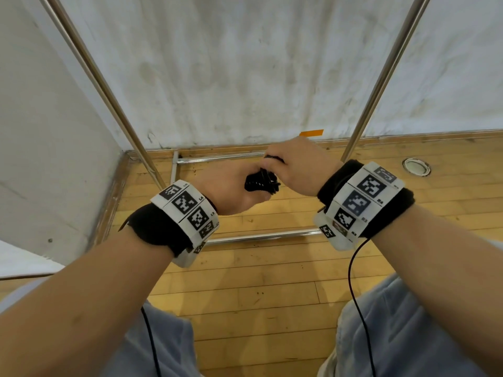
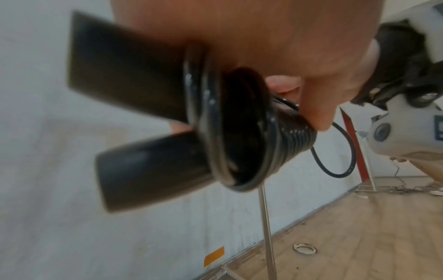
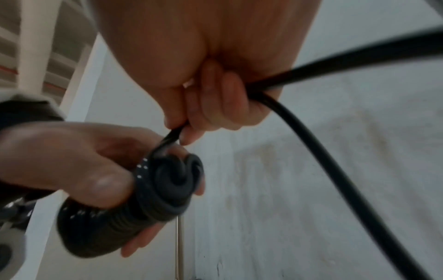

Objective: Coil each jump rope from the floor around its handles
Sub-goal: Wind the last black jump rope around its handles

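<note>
A black jump rope bundle is held up between both hands over the wooden floor. My left hand grips the two black handles, side by side, with rope coiled tightly round them. My right hand is just above the coil, and its fingertips pinch the rope's free strand where it leaves the coil. A small loose loop hangs below that hand. A blurred black strand runs past its curled fingers towards the lower right.
Two slanted metal poles of a frame rise on either side, with floor bars beneath the hands. The white wall is close ahead. A round metal floor fitting and orange tape lie to the right.
</note>
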